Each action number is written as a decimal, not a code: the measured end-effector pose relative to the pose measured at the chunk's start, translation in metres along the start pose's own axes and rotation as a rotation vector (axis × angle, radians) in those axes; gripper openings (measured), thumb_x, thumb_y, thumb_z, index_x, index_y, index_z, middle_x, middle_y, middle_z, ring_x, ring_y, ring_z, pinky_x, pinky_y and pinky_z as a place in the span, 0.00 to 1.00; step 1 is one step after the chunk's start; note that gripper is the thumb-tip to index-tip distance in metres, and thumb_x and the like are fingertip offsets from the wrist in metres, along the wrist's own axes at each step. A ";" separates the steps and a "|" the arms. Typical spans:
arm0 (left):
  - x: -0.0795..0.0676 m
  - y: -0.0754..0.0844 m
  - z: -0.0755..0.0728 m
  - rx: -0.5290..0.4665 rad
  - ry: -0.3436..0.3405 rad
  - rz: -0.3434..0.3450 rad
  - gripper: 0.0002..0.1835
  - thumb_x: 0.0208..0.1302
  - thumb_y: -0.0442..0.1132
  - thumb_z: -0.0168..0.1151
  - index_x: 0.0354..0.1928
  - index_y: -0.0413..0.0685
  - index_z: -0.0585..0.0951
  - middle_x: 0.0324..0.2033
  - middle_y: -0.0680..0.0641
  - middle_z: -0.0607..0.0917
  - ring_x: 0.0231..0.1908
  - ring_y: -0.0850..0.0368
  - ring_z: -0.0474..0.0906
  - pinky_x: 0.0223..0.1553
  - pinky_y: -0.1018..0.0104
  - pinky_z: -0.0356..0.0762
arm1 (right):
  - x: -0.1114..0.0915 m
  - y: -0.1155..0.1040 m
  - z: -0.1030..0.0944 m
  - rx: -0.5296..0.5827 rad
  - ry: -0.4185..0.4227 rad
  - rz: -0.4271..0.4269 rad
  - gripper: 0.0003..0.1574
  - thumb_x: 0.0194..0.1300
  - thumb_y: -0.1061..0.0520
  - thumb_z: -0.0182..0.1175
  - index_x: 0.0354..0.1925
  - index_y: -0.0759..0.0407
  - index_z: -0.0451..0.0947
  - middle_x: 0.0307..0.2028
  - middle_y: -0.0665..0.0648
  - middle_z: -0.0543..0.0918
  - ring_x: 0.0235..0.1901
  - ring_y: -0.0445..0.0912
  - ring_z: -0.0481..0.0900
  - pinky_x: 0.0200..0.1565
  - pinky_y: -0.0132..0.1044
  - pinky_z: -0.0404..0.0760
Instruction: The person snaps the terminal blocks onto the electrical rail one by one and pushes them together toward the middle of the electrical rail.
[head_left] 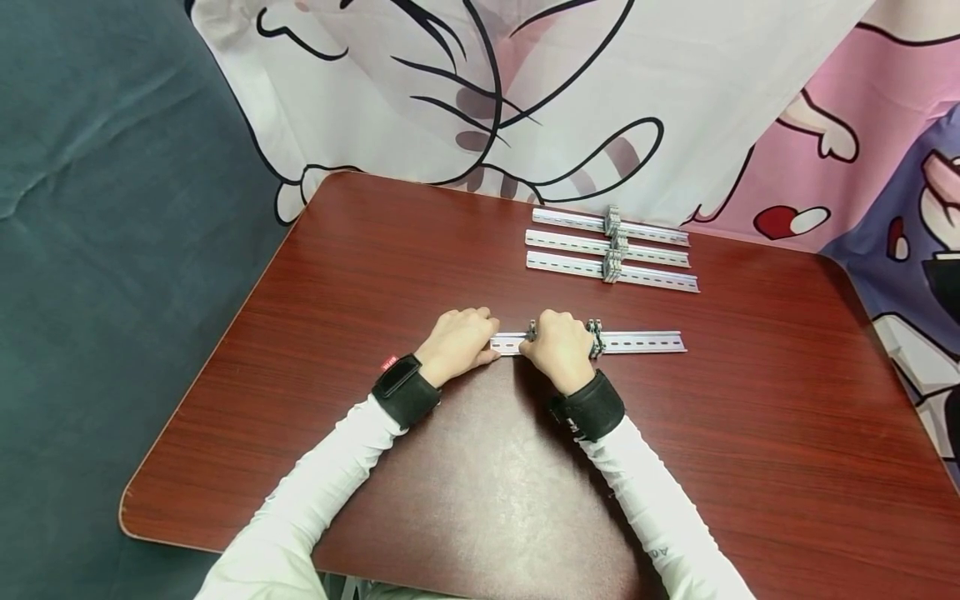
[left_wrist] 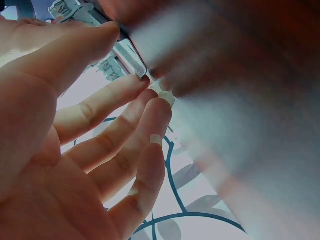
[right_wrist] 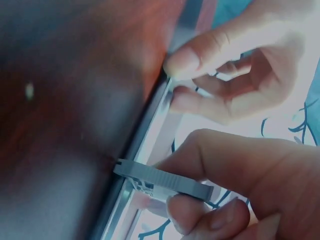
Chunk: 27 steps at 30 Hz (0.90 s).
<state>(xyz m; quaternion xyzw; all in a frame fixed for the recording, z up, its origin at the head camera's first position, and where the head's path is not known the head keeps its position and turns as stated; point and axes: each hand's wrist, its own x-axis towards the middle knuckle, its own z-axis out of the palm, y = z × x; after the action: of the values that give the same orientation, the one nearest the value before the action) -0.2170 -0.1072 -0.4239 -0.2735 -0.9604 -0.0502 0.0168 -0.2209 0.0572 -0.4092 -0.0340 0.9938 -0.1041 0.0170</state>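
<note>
A slotted metal DIN rail (head_left: 643,342) lies across the table in front of me. At its left end, my left hand (head_left: 459,340) pinches the rail between thumb and fingers; the right wrist view shows this grip too. My right hand (head_left: 561,346) is over the rail, holding a thin grey terminal block (right_wrist: 162,178) between thumb and fingers. That block stands crosswise on the rail; whether it is fully seated I cannot tell. Just right of the right hand, more terminal blocks (head_left: 596,338) sit on the rail. The right hand hides the stretch of rail beneath it.
Farther back lie three similar rails, a rear one (head_left: 562,218), a middle one (head_left: 562,242) and a front one (head_left: 562,263), each with terminal blocks near its middle. A printed cloth (head_left: 375,108) hangs behind the brown table (head_left: 360,267).
</note>
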 end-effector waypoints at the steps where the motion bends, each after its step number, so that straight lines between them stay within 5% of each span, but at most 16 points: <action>1: 0.000 0.000 0.000 0.000 0.000 0.001 0.13 0.57 0.48 0.69 0.35 0.47 0.81 0.33 0.47 0.80 0.35 0.50 0.81 0.34 0.56 0.77 | 0.001 0.001 -0.001 0.000 -0.009 0.005 0.21 0.48 0.49 0.69 0.12 0.52 0.69 0.25 0.62 0.84 0.28 0.61 0.84 0.23 0.52 0.76; 27: -0.001 -0.001 -0.001 -0.024 -0.002 0.016 0.12 0.57 0.48 0.68 0.31 0.48 0.80 0.31 0.48 0.80 0.36 0.52 0.81 0.37 0.56 0.78 | 0.006 0.024 -0.012 0.012 -0.062 0.069 0.25 0.45 0.48 0.70 0.09 0.50 0.64 0.30 0.64 0.85 0.35 0.63 0.84 0.29 0.54 0.79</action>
<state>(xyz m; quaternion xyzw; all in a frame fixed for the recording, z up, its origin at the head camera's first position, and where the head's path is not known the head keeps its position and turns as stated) -0.2169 -0.1091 -0.4228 -0.2816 -0.9575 -0.0613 0.0127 -0.2293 0.0831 -0.4024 -0.0031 0.9928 -0.1083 0.0514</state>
